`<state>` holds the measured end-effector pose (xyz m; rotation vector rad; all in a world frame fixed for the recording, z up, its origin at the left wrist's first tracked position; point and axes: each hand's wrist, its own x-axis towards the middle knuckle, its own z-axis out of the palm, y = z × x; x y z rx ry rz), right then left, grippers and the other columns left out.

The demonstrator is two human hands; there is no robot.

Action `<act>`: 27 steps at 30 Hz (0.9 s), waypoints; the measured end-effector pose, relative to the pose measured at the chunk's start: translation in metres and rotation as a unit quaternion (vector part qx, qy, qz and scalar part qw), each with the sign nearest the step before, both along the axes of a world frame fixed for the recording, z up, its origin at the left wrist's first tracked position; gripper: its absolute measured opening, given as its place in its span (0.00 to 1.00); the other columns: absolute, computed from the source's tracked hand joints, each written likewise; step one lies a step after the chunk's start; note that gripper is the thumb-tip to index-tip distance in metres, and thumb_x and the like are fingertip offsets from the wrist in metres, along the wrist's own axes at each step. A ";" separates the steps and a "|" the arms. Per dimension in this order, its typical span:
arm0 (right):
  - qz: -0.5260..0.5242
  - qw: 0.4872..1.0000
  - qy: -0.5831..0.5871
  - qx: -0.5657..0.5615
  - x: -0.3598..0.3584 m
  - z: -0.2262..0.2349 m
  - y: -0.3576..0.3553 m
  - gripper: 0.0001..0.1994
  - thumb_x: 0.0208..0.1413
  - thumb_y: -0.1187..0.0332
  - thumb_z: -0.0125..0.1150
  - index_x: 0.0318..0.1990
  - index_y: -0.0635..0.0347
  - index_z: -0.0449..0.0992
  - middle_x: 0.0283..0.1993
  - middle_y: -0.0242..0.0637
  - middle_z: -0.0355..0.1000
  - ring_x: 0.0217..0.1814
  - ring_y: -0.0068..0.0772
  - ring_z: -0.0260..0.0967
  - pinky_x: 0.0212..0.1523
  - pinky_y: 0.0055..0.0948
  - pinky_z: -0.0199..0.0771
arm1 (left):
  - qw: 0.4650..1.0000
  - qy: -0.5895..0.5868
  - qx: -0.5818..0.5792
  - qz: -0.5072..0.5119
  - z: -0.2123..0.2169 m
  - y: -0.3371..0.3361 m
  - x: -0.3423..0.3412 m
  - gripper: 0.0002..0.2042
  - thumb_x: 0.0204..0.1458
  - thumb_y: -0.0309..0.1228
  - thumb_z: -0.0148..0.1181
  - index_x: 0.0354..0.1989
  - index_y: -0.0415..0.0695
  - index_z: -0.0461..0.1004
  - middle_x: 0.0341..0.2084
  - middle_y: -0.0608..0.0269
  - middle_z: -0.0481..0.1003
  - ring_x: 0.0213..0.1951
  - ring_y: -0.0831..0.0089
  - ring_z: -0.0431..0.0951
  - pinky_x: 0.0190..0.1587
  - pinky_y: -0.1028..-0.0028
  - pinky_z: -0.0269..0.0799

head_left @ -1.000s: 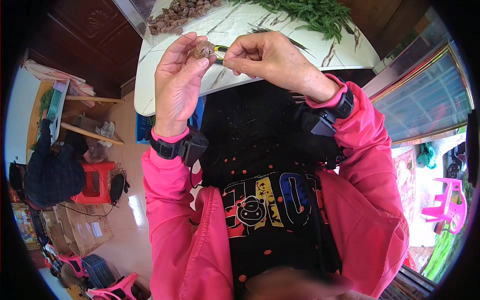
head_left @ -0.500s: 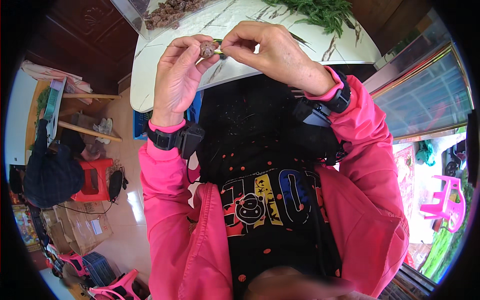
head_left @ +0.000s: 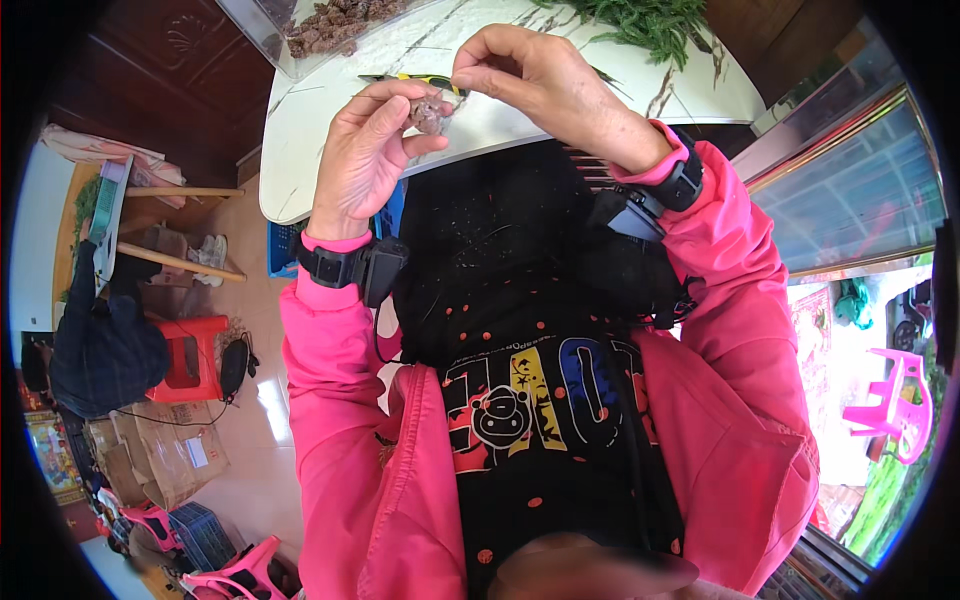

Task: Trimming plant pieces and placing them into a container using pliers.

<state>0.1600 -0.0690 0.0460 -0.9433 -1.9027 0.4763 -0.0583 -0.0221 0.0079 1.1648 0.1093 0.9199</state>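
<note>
My left hand (head_left: 368,150) pinches a small brown pine cone (head_left: 428,116) between thumb and fingers, just over the near side of the table. A thin dark wire end seems to stick out on the far left side of these fingers. To the right, my right hand (head_left: 540,88) is closed in a pinch, its fingertips apart from the cone. Whatever lies between those fingertips is too small to make out. Behind both hands, pliers (head_left: 428,80) with yellow and black handles lie on the white marbled table (head_left: 290,165), partly covered by my right fingertips.
A clear box (head_left: 292,62) with several pine cones stands at the far left of the table. Green artificial sprigs (head_left: 650,25) lie at the far right, with thin dark wires nearby. Below the table's left edge is a blue basket (head_left: 283,250). A red stool (head_left: 190,360) stands left.
My right hand has drawn slightly up and away from the cone. The cone has turned and shifted a little right and down, and the pliers show more fully.
</note>
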 end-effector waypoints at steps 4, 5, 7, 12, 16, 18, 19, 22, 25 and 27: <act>0.056 0.985 0.106 -0.121 0.001 0.006 0.001 0.09 0.59 0.68 0.60 0.37 0.67 0.76 0.28 0.29 0.72 0.31 0.18 0.68 0.32 0.19 0.68 | 1.000 0.016 -0.004 0.013 0.006 -0.007 0.004 0.12 0.64 0.31 0.47 0.46 0.34 0.72 0.44 0.50 0.74 0.47 0.61 0.77 0.43 0.64 0.82; 0.076 0.974 0.143 -0.155 0.002 0.007 0.001 0.09 0.60 0.67 0.60 0.37 0.67 0.76 0.29 0.29 0.72 0.31 0.17 0.68 0.32 0.18 0.68 | 1.000 0.019 0.000 0.021 0.007 -0.007 0.004 0.13 0.64 0.32 0.46 0.46 0.35 0.71 0.44 0.50 0.74 0.46 0.61 0.77 0.43 0.63 0.81; 0.085 0.965 0.179 -0.172 0.000 0.003 0.000 0.09 0.60 0.67 0.60 0.37 0.67 0.76 0.29 0.30 0.73 0.31 0.18 0.69 0.33 0.18 0.68 | 0.999 0.022 0.003 0.029 0.007 -0.009 0.006 0.14 0.65 0.33 0.44 0.46 0.35 0.71 0.43 0.50 0.74 0.46 0.61 0.77 0.44 0.62 0.81; 0.098 0.955 0.225 -0.168 -0.008 -0.003 -0.002 0.10 0.58 0.69 0.61 0.35 0.71 0.76 0.28 0.36 0.76 0.30 0.20 0.72 0.34 0.19 0.72 | 0.999 0.025 0.018 0.032 0.000 -0.007 0.010 0.15 0.67 0.37 0.41 0.44 0.36 0.68 0.41 0.53 0.73 0.45 0.66 0.77 0.43 0.63 0.81; 0.081 0.966 0.176 -0.170 -0.016 -0.008 0.001 0.10 0.56 0.70 0.62 0.34 0.72 0.76 0.27 0.37 0.77 0.29 0.22 0.74 0.35 0.20 0.74 | 0.997 0.065 0.037 0.015 -0.016 -0.003 0.009 0.14 0.66 0.37 0.42 0.43 0.37 0.67 0.40 0.56 0.72 0.45 0.70 0.76 0.41 0.66 0.80; 0.071 0.969 0.157 -0.176 -0.014 -0.010 0.004 0.10 0.56 0.70 0.62 0.33 0.72 0.76 0.27 0.38 0.77 0.29 0.22 0.74 0.35 0.20 0.74 | 0.995 0.094 0.037 0.017 -0.012 -0.004 0.014 0.12 0.66 0.36 0.45 0.43 0.37 0.67 0.39 0.58 0.72 0.45 0.72 0.75 0.41 0.68 0.79; 0.063 0.968 0.172 -0.172 -0.012 -0.011 0.005 0.10 0.56 0.71 0.62 0.34 0.72 0.76 0.27 0.38 0.77 0.29 0.22 0.74 0.35 0.20 0.74 | 0.995 0.092 0.038 0.017 -0.010 -0.006 0.016 0.12 0.66 0.36 0.45 0.43 0.37 0.67 0.39 0.58 0.72 0.45 0.72 0.75 0.41 0.68 0.79; 0.046 0.966 0.198 -0.161 -0.007 -0.012 0.009 0.10 0.56 0.71 0.63 0.34 0.73 0.76 0.27 0.38 0.77 0.30 0.23 0.75 0.34 0.20 0.74 | 0.971 0.129 0.121 0.159 -0.006 -0.019 0.024 0.11 0.63 0.32 0.50 0.47 0.36 0.69 0.38 0.59 0.75 0.42 0.73 0.77 0.41 0.72 0.77; 0.025 0.958 0.240 -0.155 -0.003 -0.011 0.012 0.10 0.56 0.70 0.62 0.35 0.73 0.76 0.27 0.39 0.77 0.31 0.23 0.75 0.33 0.20 0.74 | 0.964 0.129 0.129 0.194 -0.004 -0.019 0.025 0.12 0.61 0.29 0.52 0.49 0.35 0.70 0.38 0.59 0.76 0.40 0.74 0.77 0.42 0.74 0.76; 0.026 0.959 0.241 -0.147 -0.003 -0.013 0.013 0.10 0.56 0.70 0.62 0.35 0.72 0.77 0.27 0.39 0.77 0.30 0.23 0.75 0.33 0.20 0.74 | 0.959 0.129 0.132 0.213 -0.004 -0.019 0.025 0.13 0.61 0.28 0.53 0.51 0.34 0.71 0.38 0.59 0.77 0.39 0.74 0.78 0.42 0.75 0.75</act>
